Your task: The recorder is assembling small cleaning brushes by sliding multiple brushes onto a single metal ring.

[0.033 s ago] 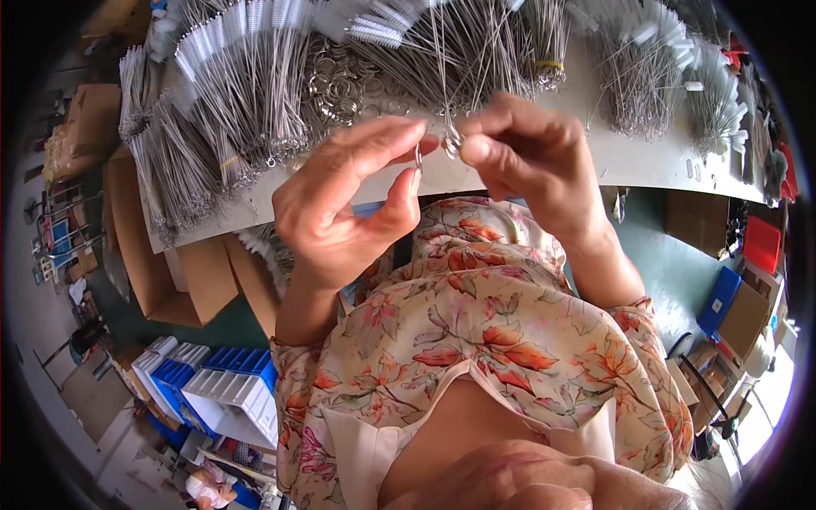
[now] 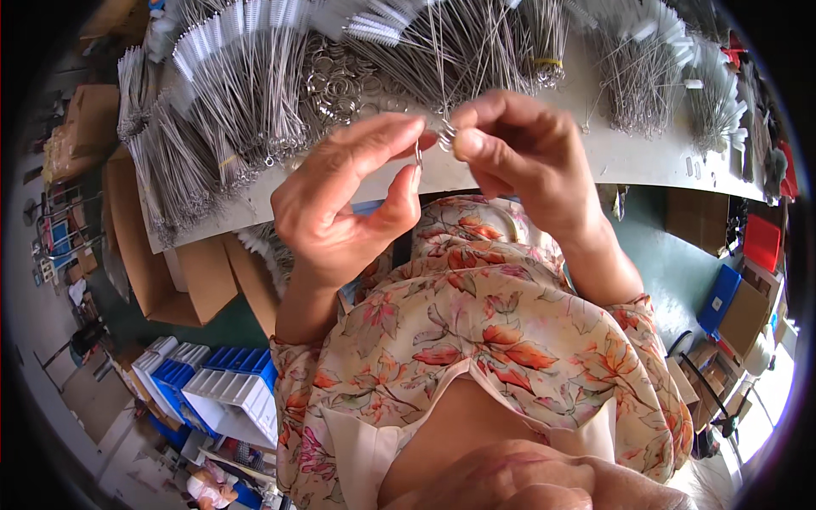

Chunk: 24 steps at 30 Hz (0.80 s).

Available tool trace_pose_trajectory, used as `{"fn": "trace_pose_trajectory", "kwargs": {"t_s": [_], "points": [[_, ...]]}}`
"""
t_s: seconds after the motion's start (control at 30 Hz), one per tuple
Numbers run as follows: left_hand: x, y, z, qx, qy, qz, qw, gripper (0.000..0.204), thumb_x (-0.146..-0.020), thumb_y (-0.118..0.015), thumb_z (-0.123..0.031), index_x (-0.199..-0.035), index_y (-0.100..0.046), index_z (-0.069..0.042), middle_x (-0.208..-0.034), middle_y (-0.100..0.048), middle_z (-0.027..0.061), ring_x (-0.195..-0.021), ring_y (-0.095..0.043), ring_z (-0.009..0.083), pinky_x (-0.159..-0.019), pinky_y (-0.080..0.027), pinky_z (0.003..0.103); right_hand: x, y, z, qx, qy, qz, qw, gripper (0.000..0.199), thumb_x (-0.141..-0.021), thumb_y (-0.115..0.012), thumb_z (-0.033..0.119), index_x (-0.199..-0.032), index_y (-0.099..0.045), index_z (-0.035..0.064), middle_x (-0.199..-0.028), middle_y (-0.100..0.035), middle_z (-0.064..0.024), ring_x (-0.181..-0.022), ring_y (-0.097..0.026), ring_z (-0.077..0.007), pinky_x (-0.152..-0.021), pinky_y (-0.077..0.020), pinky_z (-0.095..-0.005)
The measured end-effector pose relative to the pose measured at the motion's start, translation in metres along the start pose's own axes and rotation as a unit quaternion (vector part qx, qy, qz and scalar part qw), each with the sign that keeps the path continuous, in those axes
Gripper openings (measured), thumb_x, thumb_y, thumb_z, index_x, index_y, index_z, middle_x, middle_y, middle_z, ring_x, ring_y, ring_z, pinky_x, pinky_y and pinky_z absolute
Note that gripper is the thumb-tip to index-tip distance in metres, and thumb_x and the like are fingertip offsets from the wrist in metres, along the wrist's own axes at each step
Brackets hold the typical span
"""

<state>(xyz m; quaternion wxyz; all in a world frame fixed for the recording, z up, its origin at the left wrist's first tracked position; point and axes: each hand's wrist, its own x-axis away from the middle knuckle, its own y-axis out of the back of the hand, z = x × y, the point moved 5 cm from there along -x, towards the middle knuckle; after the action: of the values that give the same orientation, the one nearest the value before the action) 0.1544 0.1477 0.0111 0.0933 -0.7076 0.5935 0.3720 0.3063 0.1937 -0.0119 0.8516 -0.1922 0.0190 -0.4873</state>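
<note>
Between the thumb and fingertips of my left hand [image 2: 340,191] is a thin metal ring [image 2: 418,155], held edge-on. My right hand [image 2: 531,157], closed with thumb against fingers, grips the looped wire ends [image 2: 445,134] of a few thin wire brushes just right of the ring. Their wire stems [image 2: 442,68] run away from me over the table. A small gap shows between ring and loops; whether they touch behind the fingers I cannot tell. Loose metal rings [image 2: 336,85] lie piled beyond my left hand.
Bundles of wire brushes with white bristles [image 2: 242,85] cover the far table [image 2: 633,161], and more brushes [image 2: 637,93] lie at right. An open cardboard box [image 2: 170,280] stands below the table's left end. White and blue plastic bins [image 2: 225,391] sit at lower left.
My right hand has shifted slightly left, bringing the wire loops nearer the ring. My left hand has barely moved and still pinches the ring.
</note>
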Motion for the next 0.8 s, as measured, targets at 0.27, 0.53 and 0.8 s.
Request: {"fn": "trace_pose_trajectory", "kwargs": {"t_s": [0.27,0.53,0.8], "points": [[0.0,-0.005,0.01,0.032,0.038,-0.004,0.999,0.031,-0.067,-0.067,0.007,-0.097,-0.063,0.002,-0.091,-0.065,0.0125,-0.079,-0.065,0.0177,-0.068,-0.054,0.025,-0.01,-0.006,-0.014,-0.017,-0.009,0.04,0.999,0.017,-0.083,-0.064,0.019,-0.085,-0.061,0.0015,-0.064,-0.056,0.001,-0.052,-0.05,-0.0037,-0.044,-0.0384,-0.0179],[0.004,-0.005,0.024,0.151,0.122,0.068,0.979,0.03,-0.07,-0.062,0.014,-0.098,-0.063,0.004,-0.096,-0.063,0.0132,-0.081,-0.064,0.0169,-0.071,-0.055,0.025,-0.014,0.002,-0.017,0.132,-0.06,0.103,0.984,0.012,-0.083,-0.064,0.015,-0.083,-0.064,0.0022,-0.065,-0.059,0.0009,-0.053,-0.054,-0.0049,-0.045,-0.0418,-0.0174],[0.016,0.01,0.045,0.207,0.241,0.088,0.944,0.026,-0.079,-0.057,0.007,-0.104,-0.06,0.004,-0.097,-0.063,0.0109,-0.085,-0.062,0.0131,-0.076,-0.051,0.023,-0.016,-0.008,-0.041,0.098,-0.076,0.108,0.986,0.016,-0.085,-0.06,0.014,-0.093,-0.062,0.0009,-0.072,-0.059,-0.0013,-0.06,-0.056,-0.0052,-0.047,-0.0441,-0.0194]]}}
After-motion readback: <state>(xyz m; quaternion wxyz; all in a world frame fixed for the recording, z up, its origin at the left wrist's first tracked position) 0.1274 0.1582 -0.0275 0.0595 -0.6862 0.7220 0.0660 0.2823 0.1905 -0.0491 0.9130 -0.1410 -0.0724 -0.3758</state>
